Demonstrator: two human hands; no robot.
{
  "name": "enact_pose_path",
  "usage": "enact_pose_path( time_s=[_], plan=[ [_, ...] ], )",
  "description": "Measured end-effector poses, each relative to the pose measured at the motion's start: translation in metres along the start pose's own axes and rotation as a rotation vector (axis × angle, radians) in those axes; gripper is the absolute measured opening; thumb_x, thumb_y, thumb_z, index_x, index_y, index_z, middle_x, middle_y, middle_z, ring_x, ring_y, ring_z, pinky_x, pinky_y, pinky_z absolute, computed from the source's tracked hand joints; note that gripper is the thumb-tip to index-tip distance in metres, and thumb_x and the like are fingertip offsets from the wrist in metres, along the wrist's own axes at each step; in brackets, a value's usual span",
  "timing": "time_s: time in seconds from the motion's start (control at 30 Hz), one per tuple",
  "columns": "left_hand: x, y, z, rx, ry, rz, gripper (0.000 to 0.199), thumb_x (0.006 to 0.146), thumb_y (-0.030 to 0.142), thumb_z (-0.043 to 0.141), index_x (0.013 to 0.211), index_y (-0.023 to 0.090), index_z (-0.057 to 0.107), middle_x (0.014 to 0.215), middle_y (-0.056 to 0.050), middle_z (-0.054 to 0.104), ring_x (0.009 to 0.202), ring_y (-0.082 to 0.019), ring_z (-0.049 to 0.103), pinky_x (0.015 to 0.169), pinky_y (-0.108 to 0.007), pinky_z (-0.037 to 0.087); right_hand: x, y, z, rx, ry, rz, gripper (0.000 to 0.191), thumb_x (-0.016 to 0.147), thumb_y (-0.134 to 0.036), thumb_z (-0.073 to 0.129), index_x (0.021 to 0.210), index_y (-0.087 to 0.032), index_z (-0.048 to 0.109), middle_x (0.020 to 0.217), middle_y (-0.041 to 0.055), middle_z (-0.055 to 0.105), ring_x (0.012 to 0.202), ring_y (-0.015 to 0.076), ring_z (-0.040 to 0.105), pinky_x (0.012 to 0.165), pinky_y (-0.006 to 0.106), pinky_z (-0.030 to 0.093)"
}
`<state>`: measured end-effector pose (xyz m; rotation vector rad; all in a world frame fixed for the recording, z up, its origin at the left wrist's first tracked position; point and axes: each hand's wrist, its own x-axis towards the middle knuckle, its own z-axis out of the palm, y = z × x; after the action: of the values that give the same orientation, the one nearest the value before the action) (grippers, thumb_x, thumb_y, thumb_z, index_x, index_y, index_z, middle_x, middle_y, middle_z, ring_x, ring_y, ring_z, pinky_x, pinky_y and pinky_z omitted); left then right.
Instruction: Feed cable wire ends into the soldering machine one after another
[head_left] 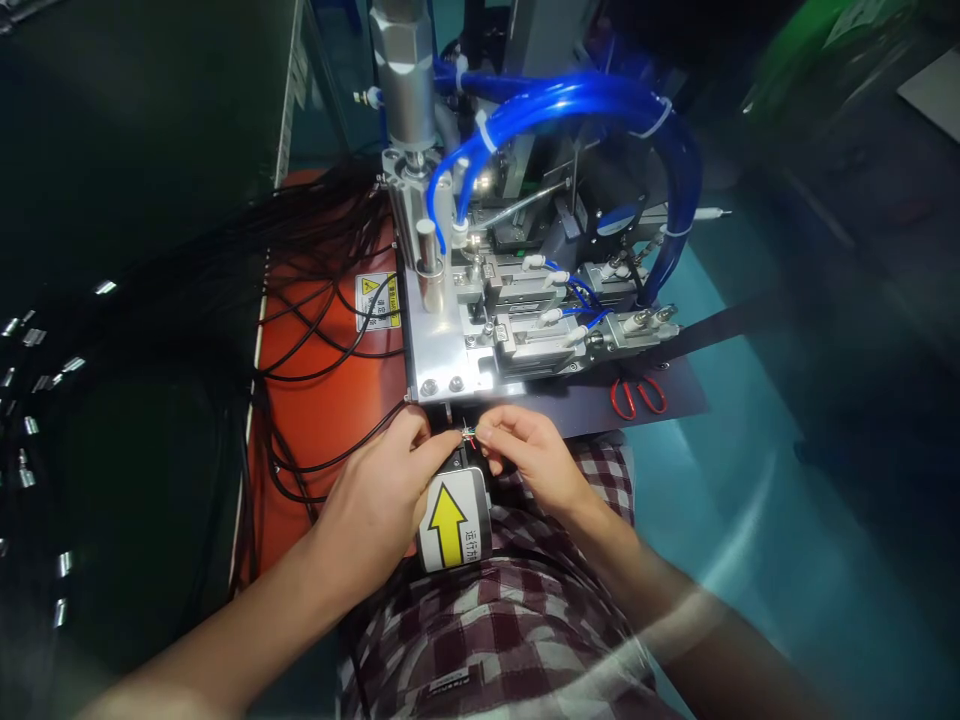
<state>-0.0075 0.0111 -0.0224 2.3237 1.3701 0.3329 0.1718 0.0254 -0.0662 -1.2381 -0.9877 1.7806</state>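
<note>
My left hand is closed, thumb and forefinger pinched at the end of a black cable that runs in from the left. Thin coloured wires, some red and green, show between my two hands at the front edge of the machine. My right hand is closed too, its fingertips pinching these wires from the right. Exactly where the wires meet the machine is too small to make out. Just below my fingers is a white label with a yellow arrow.
Blue air tubes arch over the machine. Red-handled scissors lie on the dark plate to the right. Many black cables spread over the orange surface at left, several with shiny connectors at their ends.
</note>
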Motion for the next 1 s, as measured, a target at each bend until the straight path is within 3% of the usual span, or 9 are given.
enact_pose_path(
  time_s=[0.63, 1.0],
  plan=[
    [-0.0005, -0.0005, 0.0013, 0.167, 0.006, 0.067, 0.033, 0.086, 0.010, 0.042, 0.110, 0.019, 0.062, 0.082, -0.004, 0.050, 0.068, -0.017, 0.053, 0.055, -0.026, 0.043, -0.0015, -0.0011, 0.0018, -0.050, 0.006, -0.039, 0.019, 0.077, -0.032, 0.062, 0.068, -0.017, 0.053, 0.058, -0.0045, 0.049, 0.048, 0.0087, 0.044, 0.048, 0.023, 0.034],
    [0.0003, 0.0012, 0.0002, 0.200, 0.006, 0.072, 0.036, 0.082, 0.006, 0.042, 0.109, 0.019, 0.061, 0.083, -0.004, 0.050, 0.066, -0.017, 0.053, 0.053, -0.026, 0.043, -0.0049, 0.0049, 0.0037, -0.222, 0.062, -0.161, 0.016, 0.083, -0.029, 0.056, 0.072, -0.018, 0.053, 0.062, -0.0027, 0.049, 0.052, 0.0111, 0.045, 0.050, 0.024, 0.035]
  ],
)
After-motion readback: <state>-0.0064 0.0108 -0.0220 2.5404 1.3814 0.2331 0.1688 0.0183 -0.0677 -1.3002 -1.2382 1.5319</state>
